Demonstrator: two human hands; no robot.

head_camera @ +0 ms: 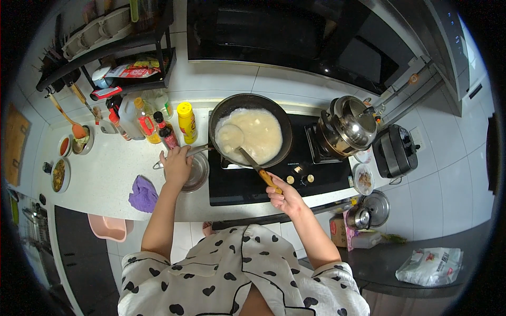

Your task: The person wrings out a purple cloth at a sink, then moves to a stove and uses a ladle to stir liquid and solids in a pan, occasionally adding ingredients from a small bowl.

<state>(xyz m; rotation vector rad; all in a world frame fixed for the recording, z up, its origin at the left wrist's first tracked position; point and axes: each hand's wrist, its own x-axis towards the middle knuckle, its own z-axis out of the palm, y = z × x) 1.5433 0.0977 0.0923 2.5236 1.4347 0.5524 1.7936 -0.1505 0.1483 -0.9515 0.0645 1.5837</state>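
A dark wok (286, 114) sits on the left burner, holding a pale, creamy liquid (259, 136) with a few light chunks. Its metal handle (199, 149) points left, and my left hand (177, 168) is closed around it. My right hand (287, 195) grips the yellow-brown handle of a ladle (250, 158). The ladle's bowl lies in the liquid at the wok's left side. Below my left hand, a metal bowl (201, 173) stands on the counter, partly hidden by that hand and the handle.
Beside the wok stand a yellow canister (187, 122), a dark sauce bottle (166, 130) and an oil bottle (146, 118). A lidded steel pot (348, 126) occupies the right burner. A purple cloth (143, 194) lies on the counter (106, 170). Small food dishes sit at both ends.
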